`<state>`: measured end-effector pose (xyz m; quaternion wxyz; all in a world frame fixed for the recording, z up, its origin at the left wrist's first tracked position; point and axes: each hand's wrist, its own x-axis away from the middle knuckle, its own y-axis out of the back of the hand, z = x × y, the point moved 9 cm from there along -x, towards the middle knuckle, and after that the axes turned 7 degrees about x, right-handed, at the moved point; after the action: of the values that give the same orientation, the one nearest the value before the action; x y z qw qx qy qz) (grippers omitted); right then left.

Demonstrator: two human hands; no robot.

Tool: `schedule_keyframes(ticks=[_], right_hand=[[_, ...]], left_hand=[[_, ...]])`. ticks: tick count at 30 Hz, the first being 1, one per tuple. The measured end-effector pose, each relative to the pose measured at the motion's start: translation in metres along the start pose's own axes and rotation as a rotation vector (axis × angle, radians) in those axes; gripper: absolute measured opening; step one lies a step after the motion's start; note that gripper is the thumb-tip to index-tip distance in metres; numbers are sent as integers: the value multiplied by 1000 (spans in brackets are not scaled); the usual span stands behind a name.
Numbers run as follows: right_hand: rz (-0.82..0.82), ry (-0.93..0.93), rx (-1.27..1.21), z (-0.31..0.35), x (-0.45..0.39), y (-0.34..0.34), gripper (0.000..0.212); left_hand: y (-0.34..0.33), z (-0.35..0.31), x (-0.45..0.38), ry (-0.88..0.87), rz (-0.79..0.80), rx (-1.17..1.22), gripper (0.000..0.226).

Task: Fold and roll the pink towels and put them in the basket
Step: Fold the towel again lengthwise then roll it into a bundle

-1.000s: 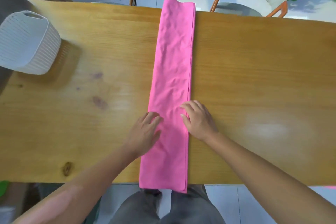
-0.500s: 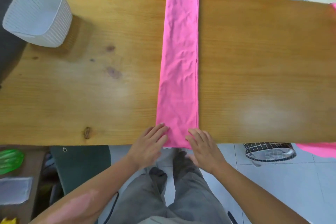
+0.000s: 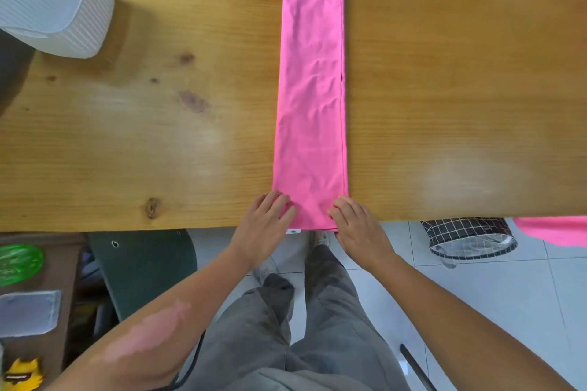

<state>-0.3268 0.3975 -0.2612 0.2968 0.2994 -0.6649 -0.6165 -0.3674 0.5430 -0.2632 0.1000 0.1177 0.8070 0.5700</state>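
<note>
From the head view, a pink towel (image 3: pixel 311 86), folded into a long narrow strip, lies across the wooden table (image 3: pixel 158 136) from its far edge to its near edge, roughly midway along the table's length. Its near end reaches the near edge, where a small white label peeks out just beside the left hand.

The left hand (image 3: pixel 265 222) lies at the strip's near left corner, fingers nearly straight and resting on the cloth's edge, gripping nothing. The right hand (image 3: pixel 355 225) lies at the near right corner, fingers gently bent, their tips on the towel; whether the thumb has hold of the hem cannot be told.

A white ribbed basket (image 3: pixel 54 6) stands at the table's far left corner, well apart from the towel. Below the near edge on the right, a dark checked bin (image 3: pixel 470 238) sits on the tiled floor, with more pink cloth (image 3: pixel 556 228) beside it.
</note>
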Motion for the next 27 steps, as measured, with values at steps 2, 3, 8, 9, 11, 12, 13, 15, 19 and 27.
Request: schedule_keyframes(ticks=[2, 3, 8, 9, 11, 12, 13, 15, 19, 27], right_hand=[[-3, -6, -36, -3, 2, 3, 39], [-8, -13, -60, -4, 3, 5, 36], [-13, -144, -277, -19, -5, 14, 18], [-11, -180, -333, -23, -7, 16, 10], [30, -293, -439, -33, -11, 13, 12], [54, -357, -486, -38, -12, 10, 16], [64, -415, -518, -41, -13, 8, 19], [71, -506, -544, -44, -16, 5, 19], [86, -723, -600, -52, -15, -4, 15], [-119, -549, -389, -35, -30, 24, 16]], left_hand=[[3, 1, 0, 0, -12, 40, 25], [3, 2, 0, -1, -13, 57, 23], [11, 15, -2, 127, -26, 167, 20], [12, 19, -3, 179, -36, 214, 16], [12, 29, -4, 314, -54, 314, 9], [10, 34, -5, 383, -62, 357, 8], [9, 39, -7, 442, -68, 388, 8], [8, 44, -11, 532, -71, 408, 10], [7, 51, -12, 673, -112, 476, 6], [31, 11, -31, 185, -198, 243, 29]])
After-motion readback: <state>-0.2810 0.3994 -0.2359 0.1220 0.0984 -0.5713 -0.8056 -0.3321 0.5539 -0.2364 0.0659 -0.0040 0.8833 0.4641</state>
